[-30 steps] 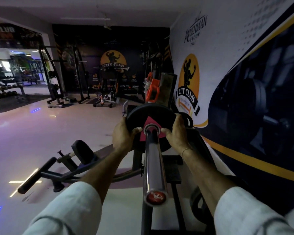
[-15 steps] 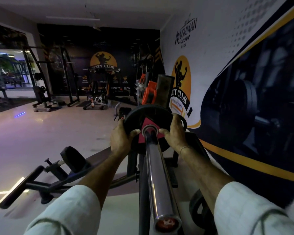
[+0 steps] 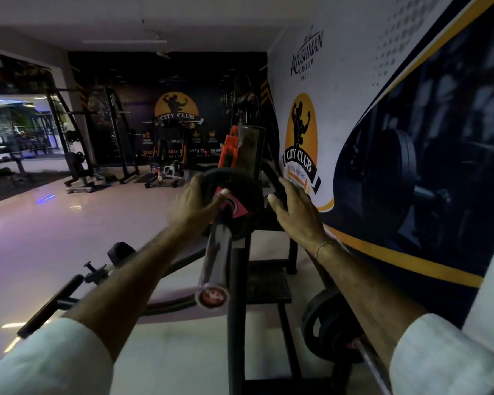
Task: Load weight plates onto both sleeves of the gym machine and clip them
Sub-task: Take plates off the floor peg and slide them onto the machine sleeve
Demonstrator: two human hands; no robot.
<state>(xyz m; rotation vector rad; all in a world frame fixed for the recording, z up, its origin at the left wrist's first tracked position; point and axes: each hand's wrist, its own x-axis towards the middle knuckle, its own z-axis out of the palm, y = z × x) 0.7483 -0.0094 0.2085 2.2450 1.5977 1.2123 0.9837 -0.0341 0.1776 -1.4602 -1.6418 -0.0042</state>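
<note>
Here, the weight plate [image 3: 250, 193] sits at the far end of the chrome sleeve [image 3: 214, 252]. The left hand [image 3: 191, 208] grips its left rim, thumb on the face. The right hand [image 3: 294, 209] is spread beside its right rim.

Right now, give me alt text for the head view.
A black weight plate sits far up a chrome sleeve; the left hand holds its rim, and the right hand is open beside it. More spare plates sit low on the right.
</note>
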